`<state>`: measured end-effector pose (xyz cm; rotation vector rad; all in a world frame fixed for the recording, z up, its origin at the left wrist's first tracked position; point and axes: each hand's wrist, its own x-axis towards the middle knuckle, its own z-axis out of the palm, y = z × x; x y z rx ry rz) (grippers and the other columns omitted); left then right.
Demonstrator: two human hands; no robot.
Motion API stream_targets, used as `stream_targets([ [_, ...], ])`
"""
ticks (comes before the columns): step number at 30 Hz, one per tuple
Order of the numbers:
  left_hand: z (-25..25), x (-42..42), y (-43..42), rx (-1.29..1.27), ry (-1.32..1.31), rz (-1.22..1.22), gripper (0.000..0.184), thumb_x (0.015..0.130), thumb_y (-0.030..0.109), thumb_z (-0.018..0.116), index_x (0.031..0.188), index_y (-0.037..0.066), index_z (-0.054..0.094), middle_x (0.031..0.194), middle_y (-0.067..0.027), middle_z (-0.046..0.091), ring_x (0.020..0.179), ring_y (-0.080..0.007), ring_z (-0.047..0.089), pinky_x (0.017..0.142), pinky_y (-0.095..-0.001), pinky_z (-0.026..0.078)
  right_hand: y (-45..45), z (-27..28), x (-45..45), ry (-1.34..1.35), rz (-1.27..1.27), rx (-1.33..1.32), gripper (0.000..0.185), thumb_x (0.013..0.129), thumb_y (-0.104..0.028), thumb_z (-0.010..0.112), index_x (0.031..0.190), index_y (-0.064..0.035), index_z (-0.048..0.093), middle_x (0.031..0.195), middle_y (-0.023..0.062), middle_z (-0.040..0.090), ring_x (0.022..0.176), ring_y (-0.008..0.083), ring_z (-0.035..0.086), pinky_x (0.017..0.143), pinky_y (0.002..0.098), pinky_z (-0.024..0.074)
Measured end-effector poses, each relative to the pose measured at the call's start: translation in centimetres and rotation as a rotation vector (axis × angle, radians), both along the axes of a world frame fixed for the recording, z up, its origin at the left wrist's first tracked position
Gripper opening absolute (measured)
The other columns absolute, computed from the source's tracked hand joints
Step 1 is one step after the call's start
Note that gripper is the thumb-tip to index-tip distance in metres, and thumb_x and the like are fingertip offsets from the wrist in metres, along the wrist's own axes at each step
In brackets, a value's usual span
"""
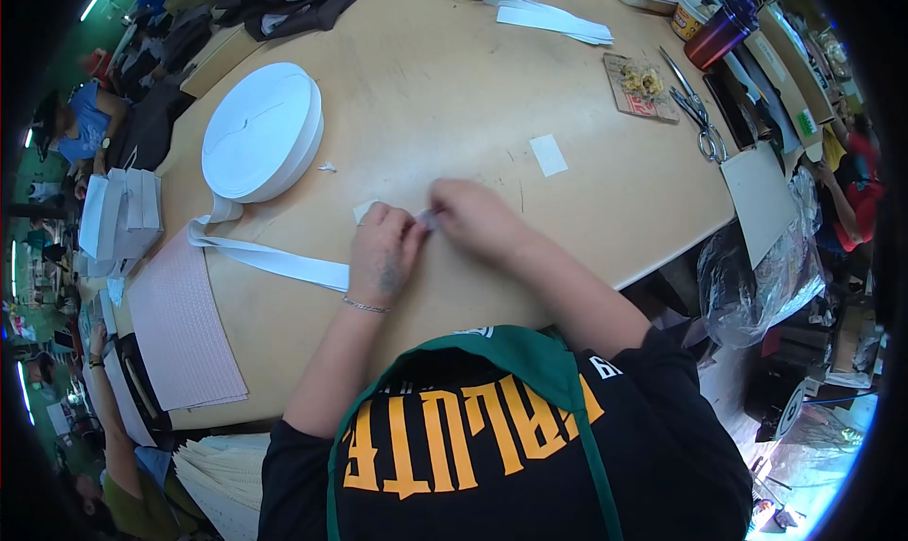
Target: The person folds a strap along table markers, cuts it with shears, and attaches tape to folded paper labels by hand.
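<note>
My left hand is closed in a pinch low over the tabletop, a bracelet on its wrist. Beside it, my right hand is curled closed and slightly smeared by motion. Their fingertips meet at a small pale piece, too small and covered to name. A white paper slip shows just behind my left fingers. The end of a white flat band lies by my left wrist, leading back to a large white roll. Another white rectangular slip rests farther right.
Scissors and a small board with yellowish bits lie at the back right, near a dark red tumbler. White strips lie at the back. A pinkish sheet covers the left edge. Other people sit at both sides.
</note>
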<state>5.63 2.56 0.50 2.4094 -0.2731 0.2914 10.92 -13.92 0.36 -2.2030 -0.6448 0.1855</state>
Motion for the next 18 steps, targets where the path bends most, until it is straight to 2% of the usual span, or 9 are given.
stream_targets([
  [3, 0.4, 0.6, -2.4, -0.008, -0.076, -0.136, 0.013, 0.076, 0.012, 0.068, 0.074, 0.005, 0.057, 0.08, -0.0102, 0.053, 0.076, -0.0293, 0.055, 0.067, -0.0384, 0.046, -7.8, -0.1, 2.7, 0.101, -0.213, 0.034, 0.01, 0.082, -0.003, 0.059, 0.092, -0.0023, 0.059, 0.081, 0.0062, 0.062, 0.075, 0.0164, 0.059, 0.07, 0.0293, 0.0486],
  [5, 0.8, 1.1, -4.3, 0.049, -0.104, -0.253, 0.012, 0.075, 0.013, 0.067, 0.077, 0.006, 0.058, 0.083, -0.0091, 0.054, 0.078, -0.0277, 0.055, 0.066, -0.038, 0.047, -12.8, 0.3, 4.9, 0.285, -0.279, 0.03, 0.012, 0.082, -0.003, 0.061, 0.094, -0.0018, 0.06, 0.081, 0.0014, 0.061, 0.073, 0.009, 0.056, 0.067, 0.0244, 0.0473],
  [8, 0.6, 1.8, -7.9, 0.148, -0.102, -0.345, 0.014, 0.075, 0.017, 0.067, 0.082, 0.008, 0.059, 0.09, -0.006, 0.054, 0.087, -0.0235, 0.055, 0.067, -0.036, 0.047, -15.2, 0.2, 6.3, 0.334, -0.325, 0.055, 0.012, 0.081, -0.001, 0.062, 0.093, -0.0005, 0.06, 0.08, 0.0005, 0.06, 0.073, 0.0074, 0.055, 0.067, 0.0225, 0.0468],
  [10, 0.2, 2.3, -9.9, 0.159, -0.138, -0.344, 0.017, 0.077, 0.018, 0.066, 0.088, 0.009, 0.059, 0.095, -0.0058, 0.054, 0.09, -0.024, 0.054, 0.07, -0.0369, 0.046, -15.2, -0.4, 6.6, 0.302, -0.31, 0.047, 0.012, 0.081, -0.001, 0.062, 0.093, 0.0, 0.061, 0.08, 0.0007, 0.06, 0.073, 0.0077, 0.055, 0.067, 0.0224, 0.0468],
  [14, -0.4, 3.5, -12.2, 0.227, -0.149, -0.281, 0.024, 0.078, 0.022, 0.065, 0.098, 0.011, 0.059, 0.104, -0.0047, 0.053, 0.099, -0.0236, 0.052, 0.074, -0.0387, 0.045, -14.4, -1.0, 6.7, 0.219, -0.291, 0.001, 0.014, 0.079, -0.003, 0.065, 0.092, 0.0002, 0.062, 0.079, 0.0021, 0.061, 0.072, 0.0086, 0.055, 0.067, 0.0232, 0.0473],
  [18, -1.3, 4.3, -12.7, 0.221, -0.143, -0.225, 0.028, 0.078, 0.024, 0.066, 0.102, 0.011, 0.06, 0.105, -0.005, 0.053, 0.102, -0.0237, 0.051, 0.077, -0.0392, 0.044, -13.9, -0.4, 6.7, 0.177, -0.272, -0.032, 0.015, 0.078, -0.004, 0.066, 0.092, 0.0002, 0.062, 0.077, 0.0041, 0.061, 0.071, 0.0102, 0.055, 0.066, 0.0249, 0.0476],
])
